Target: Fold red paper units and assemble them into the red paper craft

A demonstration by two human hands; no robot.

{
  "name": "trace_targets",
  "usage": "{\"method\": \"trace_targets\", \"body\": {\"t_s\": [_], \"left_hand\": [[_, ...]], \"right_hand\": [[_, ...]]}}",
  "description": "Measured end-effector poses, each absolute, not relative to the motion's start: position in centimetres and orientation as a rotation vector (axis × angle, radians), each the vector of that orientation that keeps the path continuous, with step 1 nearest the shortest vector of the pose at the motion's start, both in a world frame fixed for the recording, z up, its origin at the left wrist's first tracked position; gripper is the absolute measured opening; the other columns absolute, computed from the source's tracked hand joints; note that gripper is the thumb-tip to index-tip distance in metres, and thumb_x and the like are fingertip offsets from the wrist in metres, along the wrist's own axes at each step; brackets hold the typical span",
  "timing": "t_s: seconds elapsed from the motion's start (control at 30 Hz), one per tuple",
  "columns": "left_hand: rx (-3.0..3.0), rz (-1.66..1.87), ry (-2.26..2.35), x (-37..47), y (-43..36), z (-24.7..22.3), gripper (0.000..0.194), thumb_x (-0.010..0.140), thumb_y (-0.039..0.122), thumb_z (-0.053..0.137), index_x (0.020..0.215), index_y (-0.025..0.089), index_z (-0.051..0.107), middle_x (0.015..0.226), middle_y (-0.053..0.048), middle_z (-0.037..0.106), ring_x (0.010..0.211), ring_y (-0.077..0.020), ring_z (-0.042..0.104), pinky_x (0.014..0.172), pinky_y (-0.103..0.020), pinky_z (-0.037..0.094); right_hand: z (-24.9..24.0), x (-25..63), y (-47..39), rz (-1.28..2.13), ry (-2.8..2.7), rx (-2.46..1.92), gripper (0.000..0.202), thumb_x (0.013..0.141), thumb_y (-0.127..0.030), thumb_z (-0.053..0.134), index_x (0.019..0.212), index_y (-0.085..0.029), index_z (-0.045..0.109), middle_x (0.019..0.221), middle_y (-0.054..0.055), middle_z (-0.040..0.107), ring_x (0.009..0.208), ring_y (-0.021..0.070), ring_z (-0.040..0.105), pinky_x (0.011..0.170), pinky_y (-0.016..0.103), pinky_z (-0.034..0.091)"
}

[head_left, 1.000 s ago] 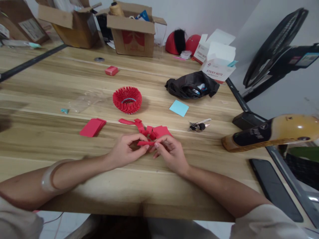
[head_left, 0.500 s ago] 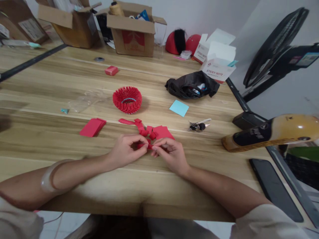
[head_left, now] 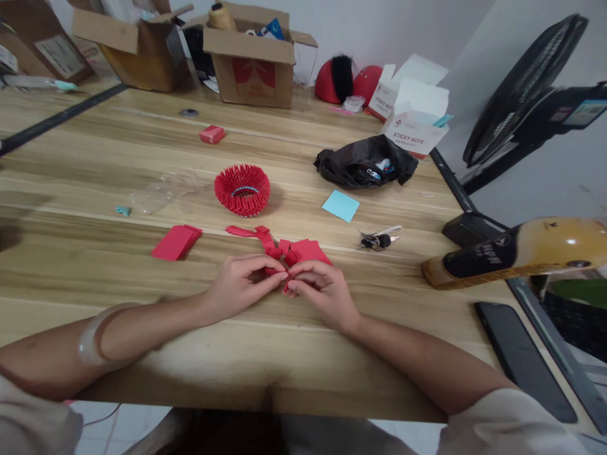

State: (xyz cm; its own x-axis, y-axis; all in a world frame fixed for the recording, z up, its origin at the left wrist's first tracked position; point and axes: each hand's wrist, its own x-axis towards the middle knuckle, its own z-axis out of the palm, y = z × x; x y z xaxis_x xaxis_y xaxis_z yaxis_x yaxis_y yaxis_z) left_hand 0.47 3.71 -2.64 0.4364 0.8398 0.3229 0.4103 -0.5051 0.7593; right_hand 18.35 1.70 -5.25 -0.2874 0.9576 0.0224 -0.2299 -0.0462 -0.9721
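Observation:
My left hand [head_left: 244, 287] and my right hand [head_left: 325, 292] meet near the middle of the table, fingertips pinched together on a small red paper piece [head_left: 286, 285], mostly hidden by the fingers. Just beyond them lie several folded red pieces [head_left: 272, 248] and flat red sheets [head_left: 309, 251]. A stack of red paper [head_left: 176, 242] rests to the left of my left hand. Farther back stands a red bowl of folded paper [head_left: 242, 191] with spiky edges.
Across the wooden table [head_left: 227, 366] are a blue paper square [head_left: 341, 205], keys [head_left: 376, 240], a black bag [head_left: 365, 163], a clear plastic piece [head_left: 159, 194] and a red packet [head_left: 212, 134]. A bottle [head_left: 512, 253] and phone [head_left: 524, 360] sit right; cardboard boxes [head_left: 256, 79] stand behind.
My fingertips have come closer together, and the red piece between them, stretched out level before, is now mostly covered with a bit pointing down.

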Motion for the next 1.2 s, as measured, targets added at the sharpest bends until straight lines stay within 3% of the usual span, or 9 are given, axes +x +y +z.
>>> {"method": "trace_targets", "body": {"t_s": [0.23, 0.5, 0.73, 0.93, 1.2], "left_hand": [[2.115, 0.980, 1.030, 0.56, 3.55, -2.55, 0.008, 0.080, 0.018, 0.060, 0.080, 0.016, 0.068, 0.072, 0.001, 0.070, 0.060, -0.0091, 0.062, 0.058, -0.017, 0.048], [2.103, 1.001, 1.026, 0.58, 3.48, -2.69, 0.008, 0.078, 0.017, 0.060, 0.079, 0.015, 0.068, 0.071, -0.001, 0.070, 0.059, -0.0094, 0.062, 0.056, -0.017, 0.049], [2.063, 0.941, 1.015, 0.68, 3.46, -2.26, 0.010, 0.079, 0.020, 0.061, 0.074, 0.015, 0.067, 0.071, -0.002, 0.070, 0.061, -0.0108, 0.063, 0.056, -0.018, 0.049], [2.000, 0.952, 1.060, 0.64, 3.48, -2.74, 0.014, 0.079, 0.027, 0.062, 0.078, 0.014, 0.066, 0.069, -0.003, 0.070, 0.056, -0.0109, 0.062, 0.053, -0.019, 0.051], [2.015, 0.973, 1.058, 0.67, 3.45, -2.65, 0.012, 0.078, 0.025, 0.063, 0.078, 0.014, 0.066, 0.067, -0.002, 0.069, 0.055, -0.0102, 0.061, 0.051, -0.018, 0.050]], "right_hand": [[-5.34, 18.49, 1.97, 1.467, -1.296, -0.816, 0.014, 0.075, -0.029, 0.068, 0.083, -0.018, 0.067, 0.076, 0.003, 0.067, 0.067, 0.0128, 0.064, 0.065, 0.028, 0.054], [-5.41, 18.49, 2.19, 1.425, -1.331, -0.811, 0.012, 0.076, -0.029, 0.068, 0.079, -0.018, 0.070, 0.072, 0.003, 0.066, 0.063, 0.0116, 0.062, 0.060, 0.025, 0.053], [-5.14, 18.44, 2.12, 1.493, -1.279, -0.828, 0.011, 0.072, -0.028, 0.071, 0.077, -0.018, 0.070, 0.070, 0.001, 0.066, 0.060, 0.0111, 0.064, 0.059, 0.024, 0.055], [-5.05, 18.35, 2.08, 1.578, -1.220, -0.871, 0.021, 0.066, -0.032, 0.076, 0.079, -0.017, 0.070, 0.074, 0.002, 0.069, 0.062, 0.0136, 0.067, 0.062, 0.027, 0.058], [-5.34, 18.40, 2.10, 1.537, -1.242, -0.854, 0.017, 0.067, -0.028, 0.075, 0.080, -0.017, 0.071, 0.077, 0.003, 0.070, 0.062, 0.0133, 0.068, 0.062, 0.026, 0.058]]}}
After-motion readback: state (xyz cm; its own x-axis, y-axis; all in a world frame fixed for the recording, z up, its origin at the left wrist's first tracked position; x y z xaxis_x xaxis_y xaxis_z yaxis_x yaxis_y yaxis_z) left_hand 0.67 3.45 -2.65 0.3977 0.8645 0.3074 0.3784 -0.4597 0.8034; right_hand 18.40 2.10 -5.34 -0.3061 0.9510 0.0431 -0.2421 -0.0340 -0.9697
